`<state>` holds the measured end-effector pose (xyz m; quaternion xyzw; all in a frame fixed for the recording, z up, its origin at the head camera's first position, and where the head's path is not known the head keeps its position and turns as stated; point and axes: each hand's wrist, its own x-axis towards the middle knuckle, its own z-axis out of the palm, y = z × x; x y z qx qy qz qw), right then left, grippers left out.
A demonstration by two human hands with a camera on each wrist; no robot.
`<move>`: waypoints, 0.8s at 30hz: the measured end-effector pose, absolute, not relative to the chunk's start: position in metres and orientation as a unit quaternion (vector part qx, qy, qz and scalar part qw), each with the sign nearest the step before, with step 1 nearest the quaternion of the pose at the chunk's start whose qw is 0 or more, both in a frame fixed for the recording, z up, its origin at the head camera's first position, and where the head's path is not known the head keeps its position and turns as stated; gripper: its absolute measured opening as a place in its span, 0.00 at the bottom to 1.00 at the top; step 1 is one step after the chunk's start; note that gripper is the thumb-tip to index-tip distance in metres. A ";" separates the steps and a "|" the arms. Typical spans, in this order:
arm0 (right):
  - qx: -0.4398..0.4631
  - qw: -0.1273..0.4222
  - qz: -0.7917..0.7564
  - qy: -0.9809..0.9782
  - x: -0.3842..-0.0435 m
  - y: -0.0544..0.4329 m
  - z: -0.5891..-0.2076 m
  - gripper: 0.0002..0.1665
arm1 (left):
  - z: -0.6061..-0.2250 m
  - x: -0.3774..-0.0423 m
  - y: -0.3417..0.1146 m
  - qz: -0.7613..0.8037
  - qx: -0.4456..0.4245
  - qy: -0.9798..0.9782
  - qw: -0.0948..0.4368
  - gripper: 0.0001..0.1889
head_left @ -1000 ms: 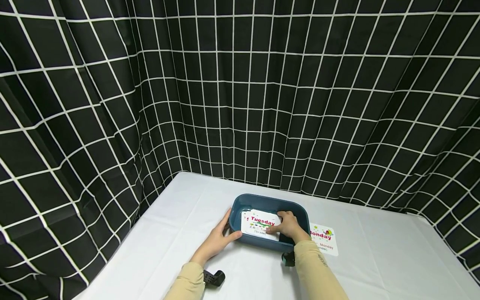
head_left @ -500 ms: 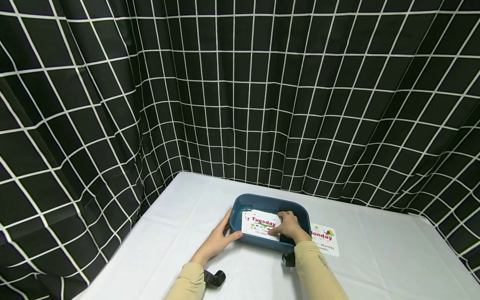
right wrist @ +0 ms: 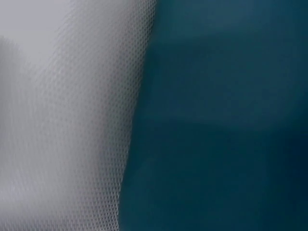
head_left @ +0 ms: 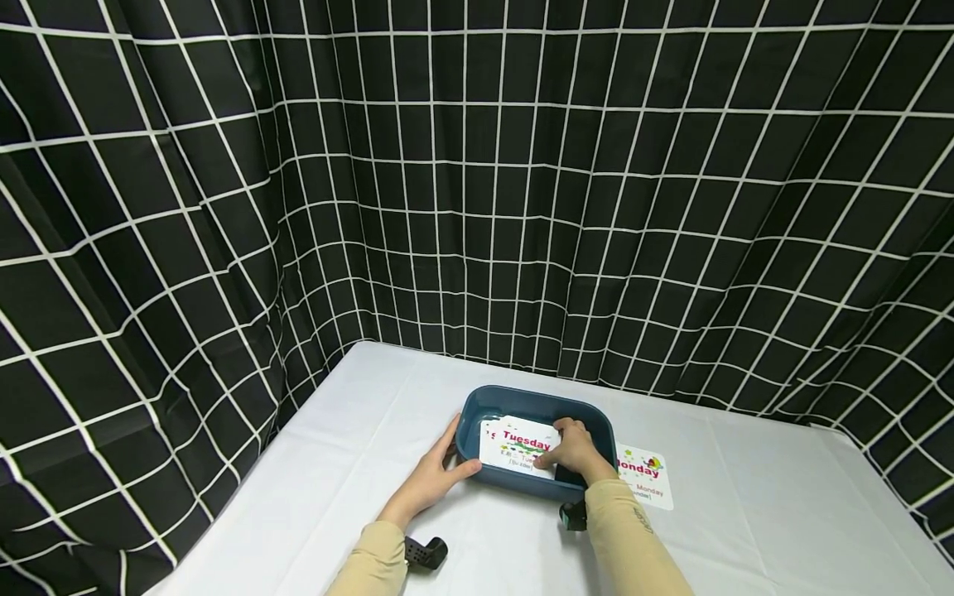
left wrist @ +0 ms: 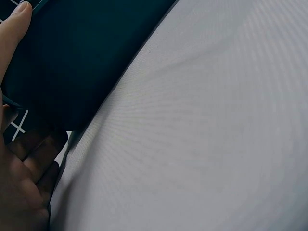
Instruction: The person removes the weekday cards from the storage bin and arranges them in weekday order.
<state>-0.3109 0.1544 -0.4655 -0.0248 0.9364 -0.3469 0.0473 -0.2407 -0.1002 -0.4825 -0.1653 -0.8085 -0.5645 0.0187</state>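
Note:
In the head view a dark blue plastic bin [head_left: 514, 482] stands on the table. My left hand [head_left: 431, 478] holds its left end, thumb at the front rim and fingers along the outer side. The left wrist view shows that hand's fingers [left wrist: 41, 154] against the bin's wall [left wrist: 82, 57]. My right hand [head_left: 575, 449] reaches inside and grips a white card printed "Tuesday" [head_left: 514, 447] near its right edge, thumb on its face. Another card shows a little from under its left side. In the right wrist view only the bin's outer wall [right wrist: 216, 96] and cloth appear.
A white card printed "Monday" [head_left: 647, 480] lies on the table right of the bin, its left part hidden. White cloth [head_left: 760, 497] covers the table. A black curtain with a white grid [head_left: 477, 199] hangs behind and at the sides.
The Tuesday card has shifted slightly to the right within the bin, along with my right thumb. My left hand and the bin have stayed practically still.

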 end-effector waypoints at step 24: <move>0.025 -0.043 -0.352 0.935 -0.306 0.154 -0.448 0.41 | -0.517 -0.263 -0.102 -0.553 -0.149 -0.820 0.022 0.44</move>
